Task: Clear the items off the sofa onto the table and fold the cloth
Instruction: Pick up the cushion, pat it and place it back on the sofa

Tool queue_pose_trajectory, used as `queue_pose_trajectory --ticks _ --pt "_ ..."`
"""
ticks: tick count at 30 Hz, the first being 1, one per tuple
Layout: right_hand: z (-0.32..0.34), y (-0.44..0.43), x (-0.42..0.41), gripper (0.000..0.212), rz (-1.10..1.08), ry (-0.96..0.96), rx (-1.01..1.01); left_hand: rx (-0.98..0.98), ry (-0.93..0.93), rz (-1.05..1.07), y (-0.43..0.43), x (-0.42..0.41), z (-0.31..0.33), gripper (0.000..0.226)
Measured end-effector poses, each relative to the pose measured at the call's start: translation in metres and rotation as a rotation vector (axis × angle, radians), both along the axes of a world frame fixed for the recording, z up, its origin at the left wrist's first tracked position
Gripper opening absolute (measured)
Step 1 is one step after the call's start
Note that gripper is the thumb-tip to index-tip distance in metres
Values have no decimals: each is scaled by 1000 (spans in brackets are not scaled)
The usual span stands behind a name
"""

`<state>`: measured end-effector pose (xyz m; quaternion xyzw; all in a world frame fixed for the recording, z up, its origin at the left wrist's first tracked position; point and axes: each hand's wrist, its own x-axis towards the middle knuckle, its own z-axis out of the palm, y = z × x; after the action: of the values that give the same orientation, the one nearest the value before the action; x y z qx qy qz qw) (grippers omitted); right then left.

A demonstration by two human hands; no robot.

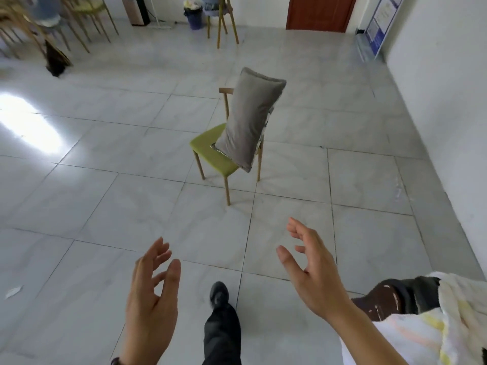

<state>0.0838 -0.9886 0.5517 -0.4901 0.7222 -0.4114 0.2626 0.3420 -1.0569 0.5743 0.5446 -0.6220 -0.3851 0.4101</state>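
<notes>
A grey pillow (249, 119) is upright and tilted over a green-seated wooden chair (208, 151) in the middle of the tiled floor; whether it rests on the seat or is in the air I cannot tell. My left hand (152, 293) and my right hand (313, 272) are raised in front of me, both open with fingers apart, well short of the pillow. A white and yellow cloth (453, 317) lies at the lower right, over a dark brown surface (379, 301). The sofa and the table are out of view.
My dark shoe and trouser leg (220, 317) step forward on the floor. Wooden chairs (42, 30) stand at the far left, another chair (222, 19) and a blue bin (194, 18) at the back. A brown door (320, 11) is at the far right; a white wall runs along the right.
</notes>
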Motion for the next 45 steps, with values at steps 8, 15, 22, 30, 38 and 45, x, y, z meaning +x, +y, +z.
queue_pose_trajectory --ticks 8,15,22,30,38,45 --pt "-10 -205 -42 55 -154 -34 5 -6 -39 -188 -245 -73 -4 43" --pt "-18 -331 -103 54 -356 -117 -10 -34 -73 -338 -412 -171 9 38" --pt "-75 -477 -207 55 -368 -186 54 42 -169 -330 -540 -272 -48 34" --pt "-86 -661 -347 62 -253 -64 160 114 -310 -297 -697 -382 -66 49" --pt "-137 -795 -425 132 -496 -272 474 387 -294 -260 -793 -447 -108 43" --pt "-162 -797 -352 97 -210 -411 498 610 -312 -314 -828 -450 -127 77"
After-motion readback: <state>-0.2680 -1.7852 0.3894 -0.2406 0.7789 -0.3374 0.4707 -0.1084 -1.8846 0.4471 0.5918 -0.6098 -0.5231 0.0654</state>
